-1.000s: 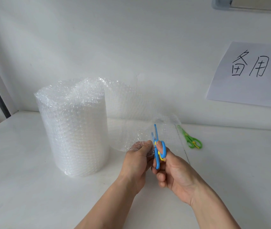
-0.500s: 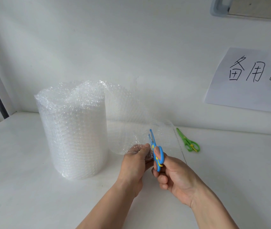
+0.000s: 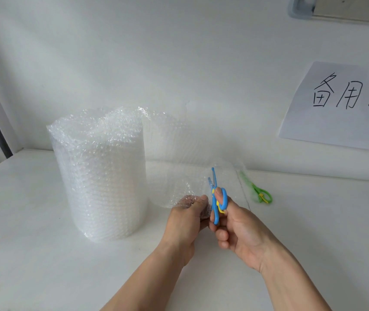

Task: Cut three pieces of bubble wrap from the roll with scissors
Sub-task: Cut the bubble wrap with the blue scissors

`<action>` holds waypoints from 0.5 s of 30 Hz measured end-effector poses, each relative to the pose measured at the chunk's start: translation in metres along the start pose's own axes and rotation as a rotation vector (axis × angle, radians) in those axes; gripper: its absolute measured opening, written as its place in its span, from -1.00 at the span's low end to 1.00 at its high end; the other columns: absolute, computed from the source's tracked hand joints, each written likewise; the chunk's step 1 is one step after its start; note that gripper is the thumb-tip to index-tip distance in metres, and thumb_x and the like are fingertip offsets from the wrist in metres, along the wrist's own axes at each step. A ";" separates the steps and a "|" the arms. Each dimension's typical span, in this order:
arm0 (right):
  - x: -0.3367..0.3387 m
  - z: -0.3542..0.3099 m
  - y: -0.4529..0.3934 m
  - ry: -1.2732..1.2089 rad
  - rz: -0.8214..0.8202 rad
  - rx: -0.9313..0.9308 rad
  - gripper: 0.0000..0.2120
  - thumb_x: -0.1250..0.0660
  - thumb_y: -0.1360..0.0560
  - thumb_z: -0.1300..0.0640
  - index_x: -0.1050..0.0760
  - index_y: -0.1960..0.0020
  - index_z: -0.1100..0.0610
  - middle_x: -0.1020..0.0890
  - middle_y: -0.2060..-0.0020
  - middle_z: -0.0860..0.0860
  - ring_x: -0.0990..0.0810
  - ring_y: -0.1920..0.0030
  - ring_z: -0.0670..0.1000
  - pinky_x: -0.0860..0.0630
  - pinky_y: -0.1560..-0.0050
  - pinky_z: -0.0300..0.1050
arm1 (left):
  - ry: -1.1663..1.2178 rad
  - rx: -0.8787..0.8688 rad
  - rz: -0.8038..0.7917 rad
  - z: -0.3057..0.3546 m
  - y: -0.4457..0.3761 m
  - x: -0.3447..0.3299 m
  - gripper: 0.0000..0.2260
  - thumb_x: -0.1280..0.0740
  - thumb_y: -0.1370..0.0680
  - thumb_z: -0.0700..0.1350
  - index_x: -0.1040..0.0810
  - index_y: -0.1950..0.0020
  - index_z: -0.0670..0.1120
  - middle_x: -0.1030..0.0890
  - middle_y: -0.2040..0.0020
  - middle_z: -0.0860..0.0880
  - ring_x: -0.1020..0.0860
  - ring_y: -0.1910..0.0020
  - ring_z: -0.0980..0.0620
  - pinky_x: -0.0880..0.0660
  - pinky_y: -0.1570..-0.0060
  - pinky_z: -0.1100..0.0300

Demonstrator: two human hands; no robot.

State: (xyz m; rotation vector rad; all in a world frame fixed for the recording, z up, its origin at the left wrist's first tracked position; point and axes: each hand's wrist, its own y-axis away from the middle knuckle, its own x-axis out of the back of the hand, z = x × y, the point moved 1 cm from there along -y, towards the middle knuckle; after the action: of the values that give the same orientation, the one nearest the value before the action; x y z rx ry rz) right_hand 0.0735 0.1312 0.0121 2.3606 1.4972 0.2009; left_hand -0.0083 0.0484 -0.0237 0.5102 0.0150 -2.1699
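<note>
The table is stretching white across the room, and the roll is standing upright on it, left of centre. Its loose sheet is trailing off to the right, curving down toward the hands. A paper sign with handwriting is hanging on the wall at right. The left hand is pinching the sheet's lower edge between thumb and fingers. The right hand is gripping the blue scissors, thumb through one loop, blades slightly parted and pointing up at the sheet's edge. Green scissors are lying on the table just right of the sheet, untouched.
</note>
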 end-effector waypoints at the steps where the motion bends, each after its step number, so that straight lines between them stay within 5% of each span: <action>1: 0.001 -0.003 0.000 0.016 -0.007 0.001 -0.48 -0.33 -0.30 -0.38 -0.43 0.29 0.12 -0.47 0.43 0.04 -0.29 0.52 -0.05 -0.25 0.49 -0.19 | 0.000 0.000 0.000 0.000 0.000 0.000 -0.81 -0.25 -0.62 -0.15 -0.53 0.07 -0.28 -0.55 0.36 -0.15 -0.54 0.32 -0.09 -0.55 0.21 0.14; 5: 0.005 -0.005 -0.001 0.044 0.009 0.015 -0.52 -0.38 -0.30 -0.34 -0.47 0.30 0.10 -0.49 0.41 0.05 -0.30 0.50 -0.06 -0.26 0.48 -0.20 | 0.004 0.006 0.001 -0.001 -0.001 0.000 -0.72 -0.26 -0.61 -0.17 -0.50 -0.01 -0.43 -0.59 0.25 -0.23 -0.56 0.29 -0.10 -0.60 0.11 0.10; 15: 0.013 -0.014 -0.003 0.095 -0.151 -0.087 -0.31 -0.28 -0.31 -0.48 -0.49 0.04 0.16 -0.56 0.26 0.16 -0.44 0.46 -0.02 -0.45 0.44 -0.17 | -0.145 -0.050 0.041 -0.004 0.002 -0.001 -0.77 -0.28 -0.60 -0.09 -0.52 0.11 -0.25 -0.59 0.33 -0.13 -0.52 0.35 -0.04 -0.51 0.21 0.12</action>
State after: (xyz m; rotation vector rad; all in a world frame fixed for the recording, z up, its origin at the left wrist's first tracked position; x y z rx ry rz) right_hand 0.0725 0.1468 0.0236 2.1874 1.6676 0.3373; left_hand -0.0046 0.0488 -0.0261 0.3217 -0.0202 -2.1557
